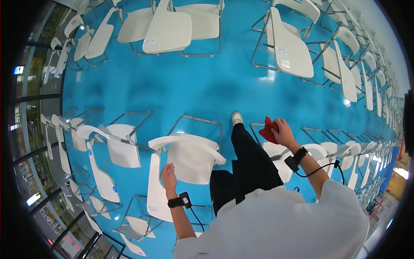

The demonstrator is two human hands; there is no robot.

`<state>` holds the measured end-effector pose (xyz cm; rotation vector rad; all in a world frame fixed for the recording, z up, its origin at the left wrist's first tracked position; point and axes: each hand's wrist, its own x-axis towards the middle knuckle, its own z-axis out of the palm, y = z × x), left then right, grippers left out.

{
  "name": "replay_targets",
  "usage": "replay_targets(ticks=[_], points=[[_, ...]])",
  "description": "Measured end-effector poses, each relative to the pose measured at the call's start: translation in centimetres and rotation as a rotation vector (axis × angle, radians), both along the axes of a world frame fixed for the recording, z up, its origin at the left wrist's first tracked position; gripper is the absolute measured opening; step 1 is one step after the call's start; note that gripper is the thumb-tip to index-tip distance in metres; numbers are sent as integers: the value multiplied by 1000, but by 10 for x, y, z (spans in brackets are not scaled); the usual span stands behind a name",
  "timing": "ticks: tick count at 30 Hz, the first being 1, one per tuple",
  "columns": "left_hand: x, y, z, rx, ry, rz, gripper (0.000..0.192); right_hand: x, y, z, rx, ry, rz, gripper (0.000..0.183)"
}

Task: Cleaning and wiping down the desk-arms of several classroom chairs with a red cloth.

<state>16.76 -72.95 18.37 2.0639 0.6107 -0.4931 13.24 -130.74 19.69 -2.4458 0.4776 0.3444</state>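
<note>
My right hand (pixel 284 132) grips a crumpled red cloth (pixel 269 132), its fingers closed around one side so the rest sticks out to the left. My left hand (pixel 169 177) is lowered over a white tablet-arm chair, near the chair's writing tablet (pixel 156 191) and to the left of its seat (pixel 190 158); nothing shows in it, and its fingers look loosely curled. Whether it touches the chair cannot be told. Each wrist wears a black strap with a small box and a cable. The curved backrest (pixel 178 139) of this chair lies just beyond my left hand.
More folding tablet-arm chairs (pixel 168 32) stand in a row across the blue floor (pixel 194 84), with others (pixel 292 48) at the upper right. Chairs (pixel 124 145) flank me on the left and on the right. A dark-framed glass wall (pixel 37 97) runs along the left.
</note>
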Motion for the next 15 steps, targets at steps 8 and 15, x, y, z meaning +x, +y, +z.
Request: replay_targets(ticks=[8,15], points=[[86,-119,41,487,-428,-372,49,64,-72,23,-26,3,-19,31],[178,-109,2,802,287,-598,50,193,-65,2,208,-133,-73,29]])
